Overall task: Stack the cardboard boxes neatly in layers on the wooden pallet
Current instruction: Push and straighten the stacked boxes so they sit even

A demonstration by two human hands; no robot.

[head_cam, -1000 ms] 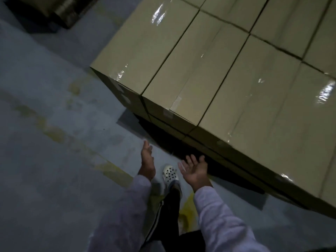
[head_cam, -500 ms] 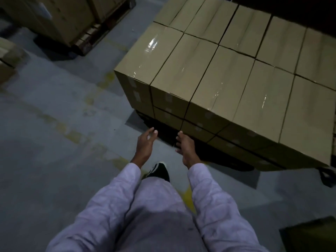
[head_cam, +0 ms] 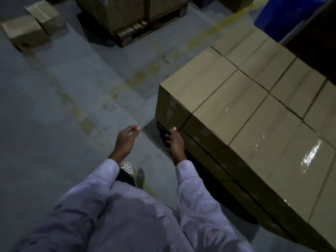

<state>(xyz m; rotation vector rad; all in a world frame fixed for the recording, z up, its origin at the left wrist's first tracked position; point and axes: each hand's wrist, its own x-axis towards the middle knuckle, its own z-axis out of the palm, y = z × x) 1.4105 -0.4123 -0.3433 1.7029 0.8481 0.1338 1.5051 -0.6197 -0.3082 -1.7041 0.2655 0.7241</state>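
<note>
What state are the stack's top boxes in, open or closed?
Closed: the top boxes show flat, glossy tops meeting edge to edge. No flaps stand up and no insides show.

Materials and finishes, pallet bay
Cardboard boxes (head_cam: 236, 113): brown card, matt, with glossy clear tape along the tops that catches the light; loose boxes (head_cam: 25, 31): the same card, duller; floor (head_cam: 60, 110): grey concrete, matt, worn smooth, patchy flaked yellow paint; far pallet (head_cam: 131, 33): bare wood, rough block ends; sleeves (head_cam: 196, 200): pale cloth, soft, creased, matt; shoe (head_cam: 127, 167): white, perforated, plastic-looking; blue bin (head_cam: 283, 13): apparently plastic, faint sheen
</note>
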